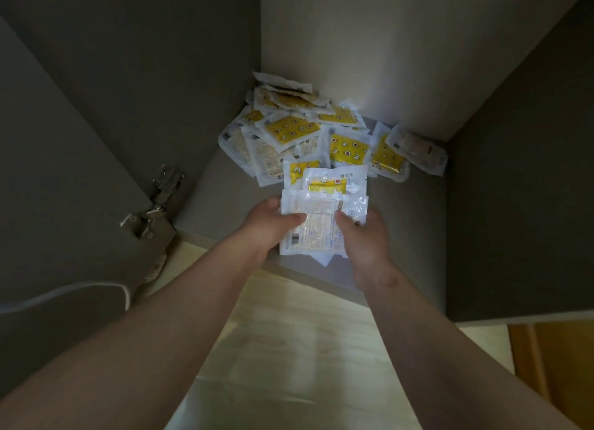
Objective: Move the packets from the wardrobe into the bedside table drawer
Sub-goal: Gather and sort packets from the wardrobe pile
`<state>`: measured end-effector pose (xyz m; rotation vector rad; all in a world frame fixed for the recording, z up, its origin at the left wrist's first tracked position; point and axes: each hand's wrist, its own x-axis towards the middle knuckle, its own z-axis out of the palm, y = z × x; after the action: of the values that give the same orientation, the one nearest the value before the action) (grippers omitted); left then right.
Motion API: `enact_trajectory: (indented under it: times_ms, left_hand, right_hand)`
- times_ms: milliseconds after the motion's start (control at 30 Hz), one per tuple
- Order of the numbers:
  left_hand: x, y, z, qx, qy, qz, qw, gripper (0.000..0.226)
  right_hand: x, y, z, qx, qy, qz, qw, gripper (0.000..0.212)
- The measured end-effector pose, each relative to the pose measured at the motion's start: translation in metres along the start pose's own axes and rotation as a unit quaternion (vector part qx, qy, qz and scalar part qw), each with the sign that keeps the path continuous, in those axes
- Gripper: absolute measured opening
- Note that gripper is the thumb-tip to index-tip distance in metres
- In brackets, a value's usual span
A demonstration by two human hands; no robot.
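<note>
Gripping a stack of packets (318, 227), my left hand (268, 225) and right hand (364, 240) curl fingers (296, 218) round its sides, just before the pile (308, 133) in the wardrobe (414, 223).

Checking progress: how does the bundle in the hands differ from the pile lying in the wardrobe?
The bundle is held between left hand and right hand at the shelf front; the pile lies loose against the back wall. The bundle is stacked flat; the pile is scattered, overlapping. Both are white-and-yellow packets.

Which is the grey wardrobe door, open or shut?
Open: the grey wardrobe door stands aside, its metal hinge exposed, yellow plastic packets visible.
</note>
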<state>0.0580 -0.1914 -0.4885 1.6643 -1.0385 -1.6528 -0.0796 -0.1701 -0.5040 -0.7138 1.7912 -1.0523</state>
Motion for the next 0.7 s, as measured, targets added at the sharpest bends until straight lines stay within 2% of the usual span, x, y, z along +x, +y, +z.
enact_trajectory:
  times_ms: [67,200,367,533,700]
  left_hand:
    - [-0.002,-0.004,-0.005,-0.056,-0.007,-0.006,0.998,0.027]
    - [-0.009,-0.01,-0.006,-0.183,-0.089,-0.025,0.979,0.024]
    - [-0.011,-0.017,0.0,-0.2,-0.054,-0.012,0.978,0.032]
    - [-0.058,-0.004,0.009,-0.215,-0.067,-0.019,0.974,0.029]
    - [-0.138,0.031,0.014,-0.215,-0.052,-0.082,0.972,0.033]
  right_hand:
    - [-0.005,-0.002,-0.005,0.048,-0.044,0.01,0.998,0.021]
    - [-0.01,-0.004,-0.009,0.182,-0.128,0.032,0.974,0.021]
    - [-0.011,0.0,-0.003,0.215,-0.092,0.023,0.972,0.034]
    - [-0.056,-0.012,-0.021,0.23,-0.082,0.108,0.964,0.035]
    - [-0.13,-0.058,-0.057,0.222,-0.056,0.152,0.962,0.03]
